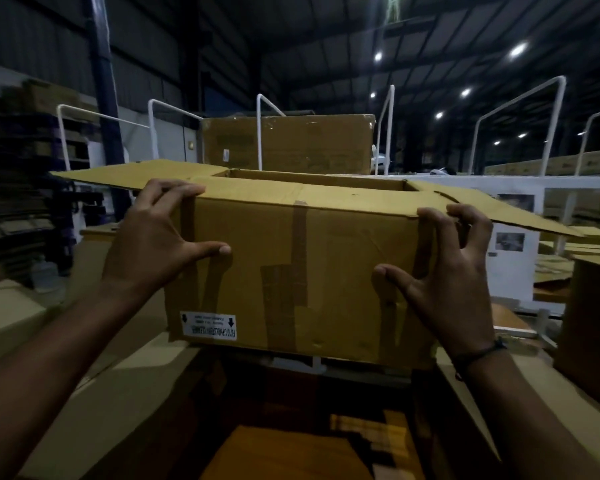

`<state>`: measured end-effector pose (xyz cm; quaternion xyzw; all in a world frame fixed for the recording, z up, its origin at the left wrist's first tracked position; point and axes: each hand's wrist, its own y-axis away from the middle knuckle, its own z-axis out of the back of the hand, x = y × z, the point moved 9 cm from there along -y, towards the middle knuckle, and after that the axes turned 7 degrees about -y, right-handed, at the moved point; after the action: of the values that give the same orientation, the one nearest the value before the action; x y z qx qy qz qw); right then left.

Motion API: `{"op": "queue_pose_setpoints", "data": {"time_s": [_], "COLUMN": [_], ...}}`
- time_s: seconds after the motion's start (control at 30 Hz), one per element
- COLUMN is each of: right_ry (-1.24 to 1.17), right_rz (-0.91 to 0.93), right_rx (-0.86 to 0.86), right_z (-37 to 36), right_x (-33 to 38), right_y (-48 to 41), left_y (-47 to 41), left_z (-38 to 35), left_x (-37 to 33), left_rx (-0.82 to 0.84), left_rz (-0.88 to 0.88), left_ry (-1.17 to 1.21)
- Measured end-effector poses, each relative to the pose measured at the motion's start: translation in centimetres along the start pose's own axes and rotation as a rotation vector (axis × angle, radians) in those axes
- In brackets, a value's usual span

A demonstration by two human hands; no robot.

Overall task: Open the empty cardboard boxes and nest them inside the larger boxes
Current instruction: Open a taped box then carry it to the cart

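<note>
A: While the cardboard box (298, 265) hangs in mid-air, what holds up its nine o'clock side?

B: The left hand (153, 244). Its fingers (174, 190) curl over the top edge at the near corner and the thumb presses the front face, so they're clamped on the box. At ten o'clock the left flap (129, 174) is folded outward, leaving the mouth clear.

A: And the middle?

B: The label (208, 325) at seven o'clock reads upside down, so I'd say the box is held inverted. Tape strips (298, 237) run down the front. At twelve o'clock, well behind, a closed box (288, 143) stands among white rails (260, 129). At six o'clock, below, a larger box (125, 403) gapes with its flaps splayed. The held box sits over that mouth, probably so it can be lowered in.

A: Three o'clock?

B: The right hand (440, 289) mirrors the left, with fingers hooked over the top corner and thumb on the front, gripping. There's a cord bracelet (478, 351) on that wrist. The right flap (499, 213) juts out at two o'clock. Gripping opposite corners should keep the box level, though the spread flaps could catch the rim below.
</note>
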<state>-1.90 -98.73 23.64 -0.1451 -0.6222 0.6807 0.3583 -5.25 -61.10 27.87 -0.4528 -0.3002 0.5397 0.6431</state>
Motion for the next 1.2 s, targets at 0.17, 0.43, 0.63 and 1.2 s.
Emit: {"op": "queue_pose_setpoints", "data": {"time_s": [0.17, 0.43, 0.63, 1.2], "right_ry": [-0.015, 0.004, -0.011, -0.083], "right_rz": [0.000, -0.016, -0.057, -0.042], "right_rx": [0.015, 0.025, 0.034, 0.161], "right_z": [-4.0, -12.4, -18.7, -33.3], "right_x": [4.1, 13.8, 19.9, 25.9], "right_y": [1.7, 3.9, 5.6, 6.8], "left_y": [2.2, 3.3, 4.4, 7.6], "left_z": [2.1, 5.6, 8.2, 9.3], "left_x": [5.4, 18.1, 26.5, 40.8], "left_rx": [-0.013, 0.039, 0.060, 0.129], "left_rz": [0.014, 0.020, 0.033, 0.185], "left_ry": [-0.004, 0.010, 0.021, -0.061]}}
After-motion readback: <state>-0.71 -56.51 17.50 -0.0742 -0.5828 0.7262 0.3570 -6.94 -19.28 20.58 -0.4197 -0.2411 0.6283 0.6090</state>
